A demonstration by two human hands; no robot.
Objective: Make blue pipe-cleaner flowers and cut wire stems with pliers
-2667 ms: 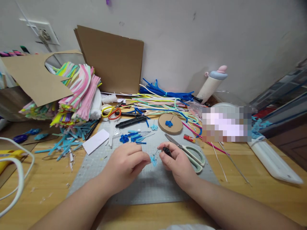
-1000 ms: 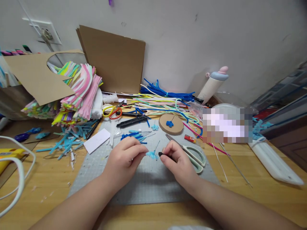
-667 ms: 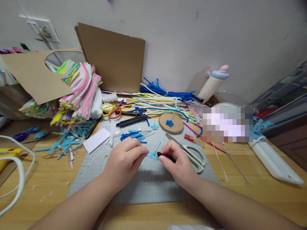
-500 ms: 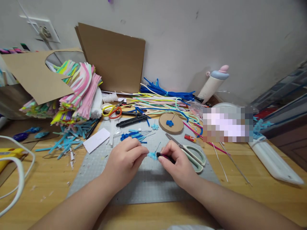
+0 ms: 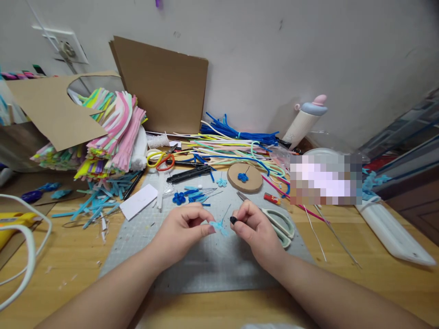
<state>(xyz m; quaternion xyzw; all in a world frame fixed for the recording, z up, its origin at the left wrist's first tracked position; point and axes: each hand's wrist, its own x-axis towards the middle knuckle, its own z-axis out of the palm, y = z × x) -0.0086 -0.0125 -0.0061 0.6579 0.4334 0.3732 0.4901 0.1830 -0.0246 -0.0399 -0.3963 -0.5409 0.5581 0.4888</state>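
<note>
Between the thumb and fingers of my left hand (image 5: 187,230) is a small light blue flower (image 5: 220,226) with a thin stem pointing up. My right hand (image 5: 255,230), just right of the flower, pinches a small black-tipped tool (image 5: 233,220); most of it is hidden in the fingers, and its tip is a little apart from the petals. Both hands are above the grey cutting mat (image 5: 206,274). Behind my left hand lies a dark blue flower (image 5: 179,198) beside several blue pieces with wire stems. Green-handled scissors (image 5: 283,224) lie partly behind my right hand.
A round cardboard disc (image 5: 252,183) bears a dark blue flower. Orange and yellow scissors (image 5: 164,161), a black cutter (image 5: 190,173) and a white card (image 5: 139,202) are at the back left. Pipe cleaners (image 5: 236,135) line the wall. A red lighter (image 5: 272,198) lies right.
The light blue flower is turned and sits slightly lower. My right hand has drawn the black tool back a little from it and turned it, so mainly its tip shows.
</note>
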